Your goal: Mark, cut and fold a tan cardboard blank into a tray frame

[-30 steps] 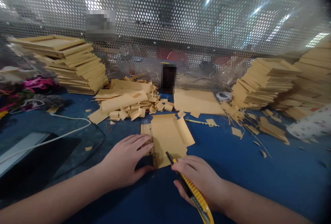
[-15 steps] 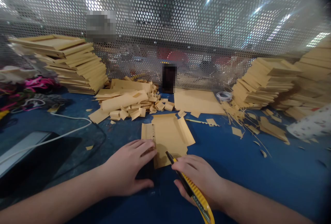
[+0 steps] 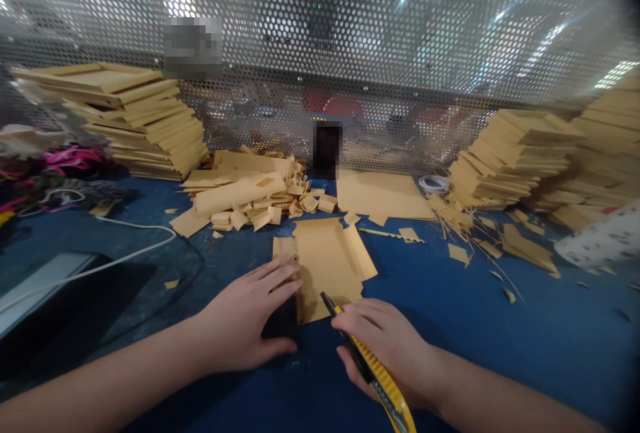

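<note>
On the blue table in front of me lies a piece of tan card [image 3: 327,260], notched at its corners, with raised flaps at its far and right sides. My left hand [image 3: 257,306] rests on its left flap, fingers stretched out flat and thumb apart. Along that left fold runs a narrow strip with small marks [image 3: 295,250], apparently a clear ruler, partly hidden by the fingers. My right hand [image 3: 387,346] is closed round a yellow and black utility knife [image 3: 373,370]. The knife's tip points at the card's near edge; I cannot tell whether it touches.
Card offcuts [image 3: 245,203] are heaped behind the card, beside a flat sheet [image 3: 380,194]. Stacks of folded card trays stand at left [image 3: 145,126] and right [image 3: 515,153]. A tape roll [image 3: 434,184], a patterned pencil [image 3: 390,236] and a white cable [image 3: 135,246] lie about.
My left hand's fingers have slid slightly away from me along the left flap. The flap looks narrower and a little more raised. My right hand and the knife stay nearly still.
</note>
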`<action>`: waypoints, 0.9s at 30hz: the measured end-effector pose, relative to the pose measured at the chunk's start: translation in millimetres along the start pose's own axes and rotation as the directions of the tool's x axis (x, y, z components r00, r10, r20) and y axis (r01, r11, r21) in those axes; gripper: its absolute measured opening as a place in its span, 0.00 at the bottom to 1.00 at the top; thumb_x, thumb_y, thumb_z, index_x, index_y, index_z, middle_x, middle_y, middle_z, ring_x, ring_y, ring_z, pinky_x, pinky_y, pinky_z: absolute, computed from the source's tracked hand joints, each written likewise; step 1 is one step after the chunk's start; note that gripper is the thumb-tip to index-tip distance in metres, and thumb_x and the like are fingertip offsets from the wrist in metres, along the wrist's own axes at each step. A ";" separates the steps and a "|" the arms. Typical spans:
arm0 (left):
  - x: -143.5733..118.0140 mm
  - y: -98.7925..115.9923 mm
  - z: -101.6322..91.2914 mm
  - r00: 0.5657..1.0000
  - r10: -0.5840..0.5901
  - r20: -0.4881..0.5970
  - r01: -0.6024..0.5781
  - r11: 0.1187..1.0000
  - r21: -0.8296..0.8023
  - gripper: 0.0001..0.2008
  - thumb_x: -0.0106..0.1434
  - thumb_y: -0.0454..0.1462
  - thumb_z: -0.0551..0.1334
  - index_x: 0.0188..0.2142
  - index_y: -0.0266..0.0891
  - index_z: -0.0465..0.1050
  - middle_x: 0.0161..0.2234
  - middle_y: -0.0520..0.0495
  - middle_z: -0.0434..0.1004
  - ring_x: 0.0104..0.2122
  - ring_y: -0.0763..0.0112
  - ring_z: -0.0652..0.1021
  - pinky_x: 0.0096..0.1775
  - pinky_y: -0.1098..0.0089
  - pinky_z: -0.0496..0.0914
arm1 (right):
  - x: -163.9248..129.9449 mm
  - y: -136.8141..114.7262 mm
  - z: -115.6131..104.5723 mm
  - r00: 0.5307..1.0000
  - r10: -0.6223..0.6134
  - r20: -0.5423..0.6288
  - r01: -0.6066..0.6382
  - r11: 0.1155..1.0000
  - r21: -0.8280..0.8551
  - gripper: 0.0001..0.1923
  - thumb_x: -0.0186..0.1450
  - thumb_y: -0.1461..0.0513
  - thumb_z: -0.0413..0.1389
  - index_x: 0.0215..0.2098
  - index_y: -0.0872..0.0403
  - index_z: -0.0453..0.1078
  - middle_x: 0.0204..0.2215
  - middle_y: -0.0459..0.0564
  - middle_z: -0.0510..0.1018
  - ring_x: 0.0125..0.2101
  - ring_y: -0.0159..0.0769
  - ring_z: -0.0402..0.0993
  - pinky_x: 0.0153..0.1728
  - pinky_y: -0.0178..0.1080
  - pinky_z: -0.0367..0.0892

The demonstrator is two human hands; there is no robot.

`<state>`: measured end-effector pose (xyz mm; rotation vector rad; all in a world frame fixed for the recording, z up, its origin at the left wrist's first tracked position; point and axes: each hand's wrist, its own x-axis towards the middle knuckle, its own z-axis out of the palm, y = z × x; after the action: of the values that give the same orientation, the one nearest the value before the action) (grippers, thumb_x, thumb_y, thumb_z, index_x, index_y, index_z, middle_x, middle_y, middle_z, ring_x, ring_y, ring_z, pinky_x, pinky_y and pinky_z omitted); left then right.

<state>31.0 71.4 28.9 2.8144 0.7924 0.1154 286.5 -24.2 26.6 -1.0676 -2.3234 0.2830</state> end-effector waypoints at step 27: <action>-0.6 1.5 -1.9 1.000 -0.012 0.029 0.011 1.000 0.022 0.35 0.55 0.50 0.66 0.60 0.43 0.63 0.65 0.45 0.56 0.65 0.50 0.57 0.62 0.53 0.60 | 13.7 -18.7 15.4 0.986 0.157 0.047 -0.163 0.967 0.198 0.17 0.57 0.67 0.53 0.45 0.51 0.63 0.32 0.45 0.74 0.30 0.31 0.71 0.33 0.32 0.68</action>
<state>31.0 70.2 31.1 2.8248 0.8078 0.0647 258.7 -25.6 27.1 -1.1562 -2.1829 0.5880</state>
